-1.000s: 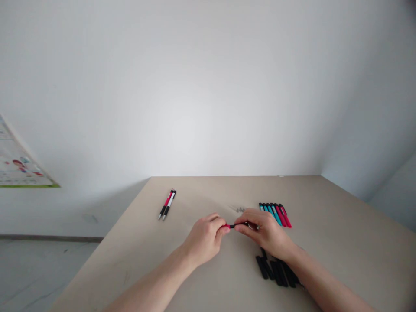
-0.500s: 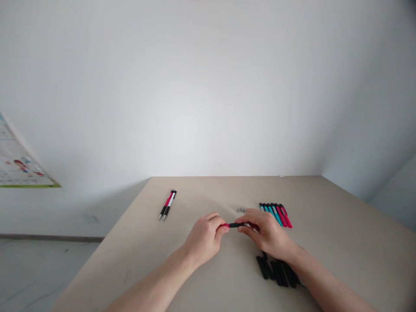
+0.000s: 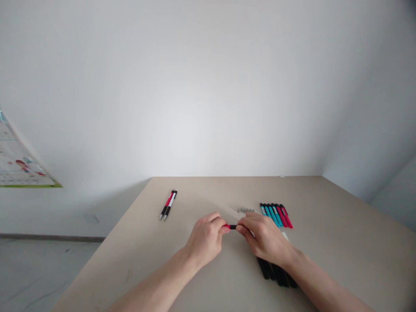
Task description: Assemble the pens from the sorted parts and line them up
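Between my hands lies a pen [image 3: 233,227], held level above the table, with a red barrel end on the left and a black grip on the right. My left hand [image 3: 207,234] pinches the red end. My right hand [image 3: 263,234] has its fingers closed round the black end, hiding its tip. Small metal springs [image 3: 246,210] lie just beyond my right hand. Several black grips [image 3: 276,274] rest under and in front of my right wrist, partly covered by it. A white piece [image 3: 285,236] shows beside the right hand.
A row of turquoise barrels [image 3: 271,215] and red barrels [image 3: 286,216] with black tops lies right of my right hand. Two whole pens, one red [image 3: 167,203] and one white [image 3: 170,205], lie at the left on the beige table [image 3: 195,190]. Walls border its back.
My right hand has closed further over the black end and shifted slightly left, so less of the grip shows. More springs and a white piece have come into sight.
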Tool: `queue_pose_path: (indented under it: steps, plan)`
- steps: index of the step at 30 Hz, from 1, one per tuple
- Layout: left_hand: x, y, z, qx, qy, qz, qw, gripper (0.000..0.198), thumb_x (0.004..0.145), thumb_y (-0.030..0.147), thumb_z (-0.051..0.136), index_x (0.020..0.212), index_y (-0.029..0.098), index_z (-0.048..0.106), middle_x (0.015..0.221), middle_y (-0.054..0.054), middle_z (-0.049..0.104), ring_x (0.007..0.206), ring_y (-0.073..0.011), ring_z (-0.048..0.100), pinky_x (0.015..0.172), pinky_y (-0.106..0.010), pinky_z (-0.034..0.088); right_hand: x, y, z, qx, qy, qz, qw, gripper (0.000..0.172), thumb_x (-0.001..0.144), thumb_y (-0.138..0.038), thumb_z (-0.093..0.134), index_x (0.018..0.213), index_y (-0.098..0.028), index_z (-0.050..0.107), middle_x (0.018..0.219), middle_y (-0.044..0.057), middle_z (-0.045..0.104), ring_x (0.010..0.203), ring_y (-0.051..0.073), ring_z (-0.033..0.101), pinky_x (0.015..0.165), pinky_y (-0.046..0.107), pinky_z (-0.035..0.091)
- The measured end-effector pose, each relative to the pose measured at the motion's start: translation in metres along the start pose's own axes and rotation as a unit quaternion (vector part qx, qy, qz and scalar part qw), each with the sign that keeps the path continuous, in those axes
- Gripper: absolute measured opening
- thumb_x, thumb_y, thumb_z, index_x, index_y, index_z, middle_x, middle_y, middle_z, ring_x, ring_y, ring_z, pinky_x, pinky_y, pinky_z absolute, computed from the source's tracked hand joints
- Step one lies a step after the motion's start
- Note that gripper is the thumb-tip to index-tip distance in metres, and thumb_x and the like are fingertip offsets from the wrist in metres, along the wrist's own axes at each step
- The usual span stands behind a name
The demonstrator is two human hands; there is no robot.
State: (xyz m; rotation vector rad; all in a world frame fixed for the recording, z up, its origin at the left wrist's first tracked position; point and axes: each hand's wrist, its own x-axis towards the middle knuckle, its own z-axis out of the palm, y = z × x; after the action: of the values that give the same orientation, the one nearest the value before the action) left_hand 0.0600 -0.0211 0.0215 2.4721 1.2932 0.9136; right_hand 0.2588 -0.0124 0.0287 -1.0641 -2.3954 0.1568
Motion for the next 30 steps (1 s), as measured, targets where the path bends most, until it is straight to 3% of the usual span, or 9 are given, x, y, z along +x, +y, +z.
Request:
queue_pose_path:
  steps: [4,7,10,13,16,21,25,27,30]
  plan:
    - [0.002,0.005,-0.001,0.011,-0.014,0.011,1.0,0.017,0.089,0.014,0.048,0.076,0.017,0.059,0.075,-0.002,0.057,0.069,-0.0148,0.054,0.063,-0.024,0.038,0.003,0.001,-0.007,0.014,-0.008,0.021,1.0,0.046,0.096,-0.034,0.031,0.059,-0.019,0.053,0.058,0.004,0.053,0.056,0.016,0.05,0.054,0.027,0.032]
    - [0.002,0.006,-0.002,-0.009,-0.01,-0.014,1.0,0.013,0.092,0.021,0.046,0.087,0.018,0.058,0.081,-0.003,0.059,0.072,-0.0155,0.056,0.067,-0.024,0.04,0.003,0.01,-0.019,0.084,0.056,0.092,0.991,0.053,0.098,-0.041,0.024,0.061,-0.019,0.055,0.059,0.003,0.057,0.058,0.016,0.054,0.059,0.026,0.037]
    - [0.002,0.003,-0.006,-0.032,-0.011,-0.034,0.999,0.015,0.093,0.03,0.046,0.101,0.02,0.055,0.086,-0.002,0.062,0.074,-0.0158,0.056,0.066,-0.024,0.04,0.0,0.026,-0.027,0.071,0.119,0.167,0.976,0.048,0.096,-0.045,0.03,0.065,-0.019,0.058,0.058,0.001,0.059,0.055,0.015,0.054,0.057,0.026,0.037]
    - [0.002,-0.002,-0.009,-0.036,-0.023,-0.058,0.997,0.016,0.095,0.032,0.041,0.096,0.022,0.054,0.073,0.001,0.06,0.064,-0.0136,0.054,0.057,-0.022,0.034,-0.002,0.041,-0.027,0.003,0.111,0.203,0.973,0.037,0.089,-0.043,0.042,0.068,-0.02,0.061,0.059,0.001,0.061,0.056,0.016,0.055,0.056,0.026,0.037]
    - [0.002,-0.003,-0.009,-0.027,-0.028,-0.073,0.997,0.022,0.096,0.031,0.036,0.084,0.021,0.052,0.062,0.004,0.054,0.054,-0.0121,0.047,0.052,-0.022,0.028,-0.001,0.047,-0.022,-0.019,0.067,0.201,0.977,0.023,0.084,-0.033,0.047,0.079,-0.021,0.067,0.073,0.002,0.067,0.069,0.019,0.061,0.064,0.027,0.042]
    - [0.003,-0.002,-0.006,-0.026,-0.044,-0.078,0.996,0.023,0.095,0.028,0.036,0.078,0.021,0.049,0.059,0.004,0.05,0.051,-0.0114,0.042,0.051,-0.022,0.025,0.0,0.035,-0.016,-0.003,-0.021,0.131,0.991,0.02,0.079,-0.024,0.053,0.092,-0.024,0.068,0.085,0.002,0.068,0.084,0.021,0.062,0.075,0.03,0.044]
    - [0.003,-0.002,-0.006,-0.016,-0.055,-0.08,0.995,0.024,0.095,0.028,0.037,0.076,0.021,0.05,0.058,0.004,0.049,0.051,-0.0115,0.042,0.051,-0.022,0.024,0.0,0.029,-0.011,-0.003,-0.073,0.122,0.99,0.014,0.079,-0.022,0.055,0.083,-0.024,0.069,0.081,0.002,0.068,0.081,0.021,0.061,0.073,0.031,0.044]
    - [0.003,-0.003,-0.006,-0.01,-0.06,-0.08,0.995,0.023,0.094,0.029,0.038,0.076,0.021,0.051,0.058,0.004,0.05,0.052,-0.0117,0.042,0.051,-0.022,0.024,0.001,0.03,-0.009,0.002,-0.069,0.124,0.99,0.014,0.08,-0.022,0.055,0.078,-0.023,0.069,0.08,0.003,0.068,0.081,0.021,0.062,0.073,0.031,0.044]
    - [0.002,-0.004,-0.005,-0.003,-0.066,-0.082,0.994,0.023,0.094,0.028,0.038,0.078,0.021,0.052,0.059,0.003,0.052,0.053,-0.0122,0.044,0.051,-0.023,0.023,0.002,0.031,-0.009,0.059,-0.001,0.134,0.989,0.015,0.083,-0.026,0.055,0.083,-0.022,0.069,0.083,0.004,0.07,0.081,0.02,0.062,0.073,0.03,0.044]
